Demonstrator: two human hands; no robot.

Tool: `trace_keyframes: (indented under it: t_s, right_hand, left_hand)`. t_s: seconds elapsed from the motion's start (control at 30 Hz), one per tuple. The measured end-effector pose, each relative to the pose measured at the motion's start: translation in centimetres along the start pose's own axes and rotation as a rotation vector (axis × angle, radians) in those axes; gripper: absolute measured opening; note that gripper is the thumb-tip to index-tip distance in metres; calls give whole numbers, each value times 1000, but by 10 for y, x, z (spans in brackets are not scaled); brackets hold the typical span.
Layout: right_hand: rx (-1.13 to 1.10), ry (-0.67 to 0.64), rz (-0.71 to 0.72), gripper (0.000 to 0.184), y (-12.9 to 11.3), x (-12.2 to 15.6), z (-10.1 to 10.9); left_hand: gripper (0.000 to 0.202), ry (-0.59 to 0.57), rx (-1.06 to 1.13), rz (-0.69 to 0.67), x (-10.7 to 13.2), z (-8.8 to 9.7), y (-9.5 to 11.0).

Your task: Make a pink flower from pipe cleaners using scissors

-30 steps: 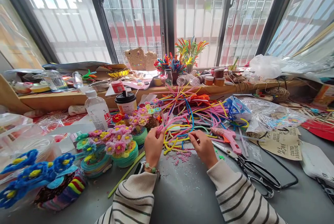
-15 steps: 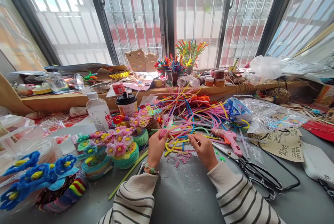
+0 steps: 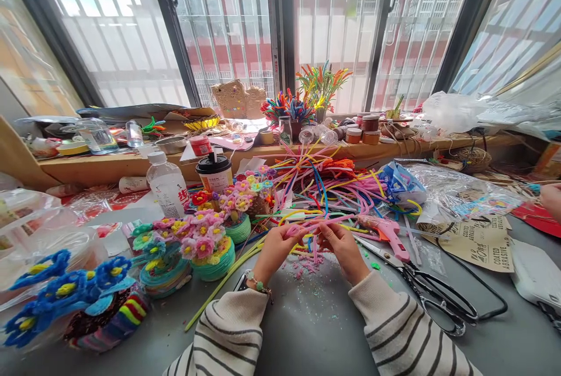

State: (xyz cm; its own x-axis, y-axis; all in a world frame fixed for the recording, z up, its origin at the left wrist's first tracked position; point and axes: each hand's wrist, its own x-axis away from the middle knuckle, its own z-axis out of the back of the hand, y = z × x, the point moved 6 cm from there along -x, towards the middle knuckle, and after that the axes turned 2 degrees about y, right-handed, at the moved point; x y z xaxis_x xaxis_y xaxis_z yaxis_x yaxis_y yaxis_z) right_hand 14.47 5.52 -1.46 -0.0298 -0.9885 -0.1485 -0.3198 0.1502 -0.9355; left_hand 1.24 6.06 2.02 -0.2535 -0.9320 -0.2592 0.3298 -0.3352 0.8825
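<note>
In the middle of the head view my left hand [image 3: 275, 254] pinches a pink pipe cleaner [image 3: 309, 226], part of it bunched at the fingertips. My right hand [image 3: 345, 253], thumb and fingers closed, grips the same pink pipe cleaner a short way to the right. A pink end hangs down between the hands. Behind them spreads a tangled heap of pipe cleaners [image 3: 359, 186] in pink, yellow, blue and other colours. Pink fuzz clippings [image 3: 303, 268] and glitter lie on the grey table [image 3: 318, 335] below.
Potted pipe-cleaner flowers [image 3: 204, 238] stand left, with blue flowers [image 3: 65, 290] nearer me. Behind are a water bottle [image 3: 166, 186] and a lidded cup [image 3: 214, 173]. To the right lie a pink glue gun [image 3: 389, 234], black-handled scissors [image 3: 433, 294] and sandpaper [image 3: 477, 244]. Another person's hand [image 3: 552, 200] shows at the right edge.
My hands have come closer together, the right moving slightly left and up. A pink end now hangs between them. Another person's hand has appeared at the right edge.
</note>
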Motion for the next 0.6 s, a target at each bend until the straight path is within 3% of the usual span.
trace_keyframes:
  t_s: [0.13, 0.27, 0.43, 0.6]
  right_hand:
    - [-211, 28, -55, 26, 2, 1, 1]
    - [-353, 64, -111, 21, 5, -1, 6]
    - [-303, 101, -90, 22, 8, -4, 12]
    - [-268, 89, -76, 25, 7, -4, 12]
  left_hand:
    - [39, 27, -63, 41, 0, 0, -8]
    - [33, 34, -13, 15, 1, 0, -10]
    - [30, 95, 90, 65, 1, 5, -10]
    - [29, 136, 44, 52, 1, 7, -8]
